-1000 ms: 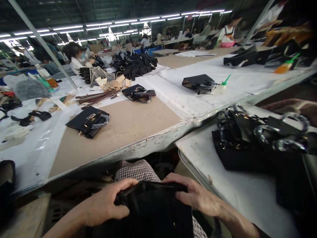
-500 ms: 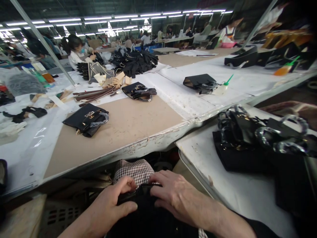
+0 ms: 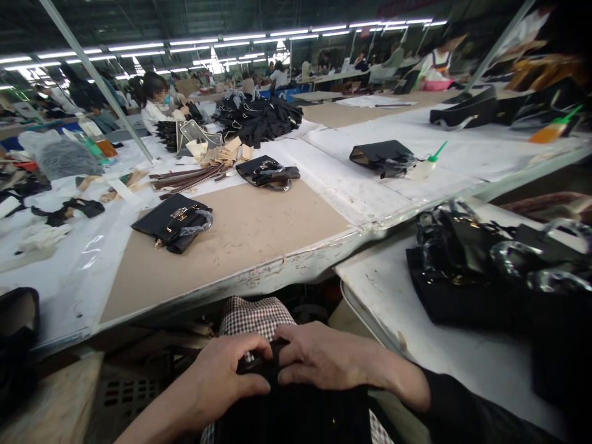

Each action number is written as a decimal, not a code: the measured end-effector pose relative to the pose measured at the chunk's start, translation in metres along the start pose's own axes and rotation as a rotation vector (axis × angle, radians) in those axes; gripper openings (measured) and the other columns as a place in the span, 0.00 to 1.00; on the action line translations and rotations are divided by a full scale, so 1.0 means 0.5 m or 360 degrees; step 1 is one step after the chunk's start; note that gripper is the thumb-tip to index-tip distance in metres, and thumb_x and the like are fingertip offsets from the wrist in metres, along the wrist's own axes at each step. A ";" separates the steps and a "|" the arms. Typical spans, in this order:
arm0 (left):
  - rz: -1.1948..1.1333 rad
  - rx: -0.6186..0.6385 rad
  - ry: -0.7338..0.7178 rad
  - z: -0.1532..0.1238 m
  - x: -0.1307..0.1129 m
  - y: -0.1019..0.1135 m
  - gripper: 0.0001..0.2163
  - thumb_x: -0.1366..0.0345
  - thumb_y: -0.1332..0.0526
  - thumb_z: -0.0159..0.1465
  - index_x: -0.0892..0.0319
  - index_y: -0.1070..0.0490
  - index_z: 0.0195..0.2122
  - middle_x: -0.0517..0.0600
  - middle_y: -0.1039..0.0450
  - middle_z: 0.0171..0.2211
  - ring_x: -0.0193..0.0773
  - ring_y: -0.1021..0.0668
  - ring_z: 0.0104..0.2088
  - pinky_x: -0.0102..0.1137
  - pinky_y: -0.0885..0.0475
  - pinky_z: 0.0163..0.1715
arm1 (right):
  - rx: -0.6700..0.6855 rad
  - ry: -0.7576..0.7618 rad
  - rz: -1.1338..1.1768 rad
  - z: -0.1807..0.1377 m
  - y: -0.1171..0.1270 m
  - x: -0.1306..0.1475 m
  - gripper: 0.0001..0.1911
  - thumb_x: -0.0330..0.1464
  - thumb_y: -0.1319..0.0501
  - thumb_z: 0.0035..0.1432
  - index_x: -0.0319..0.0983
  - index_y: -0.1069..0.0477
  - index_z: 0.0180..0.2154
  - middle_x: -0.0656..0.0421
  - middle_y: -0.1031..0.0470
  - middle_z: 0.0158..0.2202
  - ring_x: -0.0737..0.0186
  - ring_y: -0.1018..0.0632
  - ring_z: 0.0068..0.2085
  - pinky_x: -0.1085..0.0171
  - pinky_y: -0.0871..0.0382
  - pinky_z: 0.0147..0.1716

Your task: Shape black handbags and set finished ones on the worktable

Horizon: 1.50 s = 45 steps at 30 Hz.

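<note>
A black handbag (image 3: pixel 296 413) rests on my lap over a brown-and-white checked cloth (image 3: pixel 256 317). My left hand (image 3: pixel 235 367) grips its upper edge, thumb on the near side and fingers curled over the far side. Beside it, my right hand (image 3: pixel 314 357) pinches the same edge, the fingers bent over the top. Both hands nearly meet at the middle of the rim. What lies under the fingertips is hidden, and the bag's dark body shows little detail.
Two black handbags with gold clasps, a nearer one (image 3: pixel 173 222) and a farther one (image 3: pixel 266 172), lie on a brown board (image 3: pixel 231 240). Wrapped-handle bags (image 3: pixel 462 265) crowd the right-hand table (image 3: pixel 444 351). A glue bottle (image 3: pixel 425 166) stands farther back. A plastic crate (image 3: pixel 129 394) is low left.
My hands have drawn closer together along the bag's edge. The right hand has turned flatter, with more of the black sleeve showing. The view has shifted slightly left.
</note>
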<state>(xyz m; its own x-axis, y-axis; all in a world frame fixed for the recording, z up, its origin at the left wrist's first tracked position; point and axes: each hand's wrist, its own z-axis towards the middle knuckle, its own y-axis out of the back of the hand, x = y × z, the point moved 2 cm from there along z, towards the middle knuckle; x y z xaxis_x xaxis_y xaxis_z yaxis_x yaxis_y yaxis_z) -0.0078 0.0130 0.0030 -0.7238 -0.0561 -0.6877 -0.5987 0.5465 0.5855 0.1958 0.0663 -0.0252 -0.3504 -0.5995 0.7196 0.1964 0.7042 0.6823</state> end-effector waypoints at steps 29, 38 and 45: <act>-0.0205 -0.0489 -0.0147 0.031 0.029 -0.060 0.10 0.66 0.38 0.63 0.57 0.34 0.25 0.47 0.22 0.34 0.41 0.21 0.39 0.31 0.32 0.40 | -0.0646 -0.0583 0.1096 -0.136 -0.042 -0.031 0.16 0.42 0.40 0.66 0.38 0.20 0.37 0.62 0.25 0.31 0.63 0.28 0.33 0.67 0.36 0.33; -0.0323 -0.0523 -0.0130 0.028 0.029 -0.066 0.11 0.65 0.38 0.62 0.57 0.35 0.24 0.47 0.24 0.30 0.40 0.22 0.36 0.31 0.32 0.37 | -0.0718 -0.0584 0.0961 -0.132 -0.047 -0.018 0.22 0.45 0.42 0.67 0.36 0.28 0.27 0.64 0.38 0.25 0.67 0.36 0.28 0.67 0.42 0.28; -0.0434 -0.0499 -0.0111 0.029 0.021 -0.077 0.11 0.66 0.38 0.60 0.57 0.37 0.22 0.46 0.28 0.27 0.38 0.27 0.30 0.30 0.35 0.33 | -0.0531 -0.0654 0.0825 -0.127 -0.023 -0.022 0.16 0.37 0.41 0.64 0.36 0.28 0.26 0.65 0.41 0.22 0.70 0.40 0.24 0.67 0.48 0.22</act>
<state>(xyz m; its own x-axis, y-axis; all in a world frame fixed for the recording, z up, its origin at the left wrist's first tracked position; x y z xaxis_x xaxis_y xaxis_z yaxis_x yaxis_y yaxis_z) 0.0127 0.0036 -0.0330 -0.5058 -0.1008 -0.8567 -0.8483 0.2382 0.4728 0.2555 0.0407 -0.0329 -0.4390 0.0154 0.8983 0.6748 0.6657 0.3184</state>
